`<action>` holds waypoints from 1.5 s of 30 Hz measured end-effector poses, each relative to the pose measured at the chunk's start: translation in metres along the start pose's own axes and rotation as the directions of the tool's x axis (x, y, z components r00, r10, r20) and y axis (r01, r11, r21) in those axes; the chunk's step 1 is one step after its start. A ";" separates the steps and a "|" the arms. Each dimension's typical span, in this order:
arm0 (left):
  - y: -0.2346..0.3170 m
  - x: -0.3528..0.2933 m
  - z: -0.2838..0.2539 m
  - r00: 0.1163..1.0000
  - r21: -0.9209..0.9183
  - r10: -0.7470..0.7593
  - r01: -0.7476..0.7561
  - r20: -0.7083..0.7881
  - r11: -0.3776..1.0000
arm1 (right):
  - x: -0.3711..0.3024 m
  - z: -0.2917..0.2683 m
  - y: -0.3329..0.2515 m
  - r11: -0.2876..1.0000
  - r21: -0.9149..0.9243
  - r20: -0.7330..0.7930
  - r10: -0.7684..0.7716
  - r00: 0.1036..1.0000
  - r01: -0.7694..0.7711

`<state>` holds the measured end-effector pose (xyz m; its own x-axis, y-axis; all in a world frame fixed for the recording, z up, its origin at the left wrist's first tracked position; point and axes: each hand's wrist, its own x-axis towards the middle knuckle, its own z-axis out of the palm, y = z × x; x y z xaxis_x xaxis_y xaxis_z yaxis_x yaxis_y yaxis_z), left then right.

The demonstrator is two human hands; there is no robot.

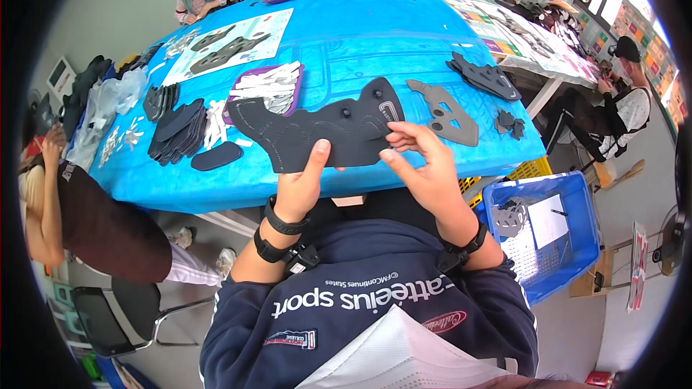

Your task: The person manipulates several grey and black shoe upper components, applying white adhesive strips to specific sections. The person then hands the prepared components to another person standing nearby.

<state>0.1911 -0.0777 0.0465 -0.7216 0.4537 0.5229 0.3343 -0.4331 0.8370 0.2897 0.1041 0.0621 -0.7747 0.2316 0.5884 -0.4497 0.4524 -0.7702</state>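
Note:
My left hand (pixel 303 186) is closed on a dark grey shoe upper piece (pixel 317 129), thumb on its face and fingers mostly hidden behind. The flat piece has wavy edges, stitched lines and two small round knobs. My right hand (pixel 431 171) is at its right end, thumb and fingers bent together around the edge. Beyond the piece, a purple tray (pixel 294 104) holds many white strips (pixel 267 85). To its left are a stack of dark pads (pixel 176 133) and a single oval pad (pixel 217 157). A grey cut-out piece (pixel 445 115) lies to the right.
The table has a blue cover (pixel 346 32). More dark pieces (pixel 484 75) are stacked at its right, and a printed sheet (pixel 238 43) with pieces lies far left. A blue crate (pixel 585 234) stands below right. Other people sit or stand around, one close at left (pixel 101 209).

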 end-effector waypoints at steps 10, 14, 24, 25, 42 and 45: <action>-0.022 -0.013 0.014 0.984 -0.436 -0.144 0.175 0.105 0.883 | -0.003 -0.001 0.007 0.965 0.110 0.147 0.222 0.964 -0.239; -0.022 -0.012 0.018 0.988 -0.150 -0.134 0.143 0.071 0.978 | -0.006 -0.002 0.003 0.983 0.030 0.198 0.169 0.966 -0.179; -0.011 -0.018 0.017 0.989 0.098 -0.029 0.015 0.145 0.995 | -0.007 0.009 0.007 0.900 0.214 0.319 0.302 0.898 -0.379; -0.012 -0.017 0.018 0.989 0.055 -0.013 0.005 0.145 0.998 | -0.006 0.010 0.007 0.869 0.262 0.347 0.320 0.882 -0.419; 0.003 -0.031 0.035 0.980 -0.116 -0.200 0.200 0.010 0.973 | -0.028 0.027 -0.006 0.635 0.630 0.288 0.344 0.894 -0.447; 0.010 -0.031 0.032 0.991 -0.012 -0.132 0.132 -0.005 0.991 | -0.028 0.022 -0.010 0.687 0.579 0.307 0.316 0.898 -0.439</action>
<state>0.2362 -0.0716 0.0436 -0.7624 0.5033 0.4068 0.2285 -0.3788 0.8968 0.3062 0.0738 0.0476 -0.9740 0.0864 0.2094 -0.2257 -0.2892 -0.9303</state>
